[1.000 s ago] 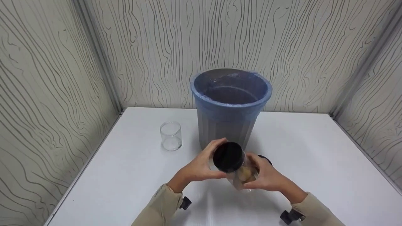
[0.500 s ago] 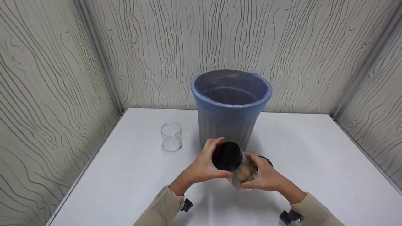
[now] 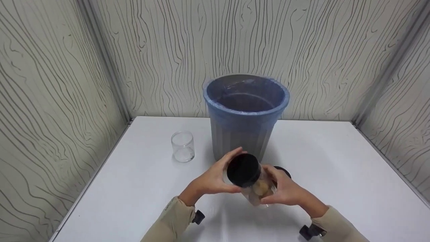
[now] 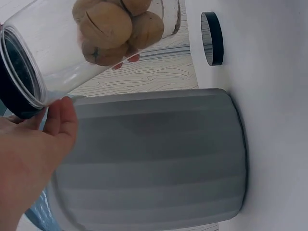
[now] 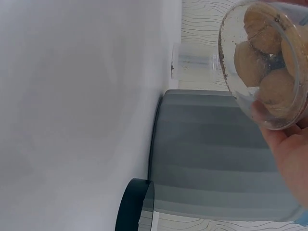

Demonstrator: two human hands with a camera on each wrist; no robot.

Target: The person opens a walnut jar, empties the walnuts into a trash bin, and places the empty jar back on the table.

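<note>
Tilted above the table in the head view is a clear jar (image 3: 256, 195) with a black lid (image 3: 244, 170). My left hand (image 3: 215, 179) holds it by the lid, thumb and fingers on opposite sides. Lower down, my right hand (image 3: 285, 188) grips the jar's body. Several brown walnuts (image 4: 106, 24) lie toward the base end, and the left wrist view shows the lid end without any. The right wrist view looks onto the jar's round base (image 5: 262, 62), with right fingers wrapped partly beneath. Some fingers of both hands are hidden behind the jar.
A grey bin (image 3: 240, 134) with a blue liner stands just beyond the hands. Left of it is a small clear open jar (image 3: 183, 147). Another black lid (image 4: 212, 38) rests on the white table (image 3: 134, 188), partly hidden behind my right hand in the head view.
Both hands keep their hold on the jar. Its lid end shifts slightly left, then back and a little lower, with the left hand moving along. The bin and small jar stay put.
</note>
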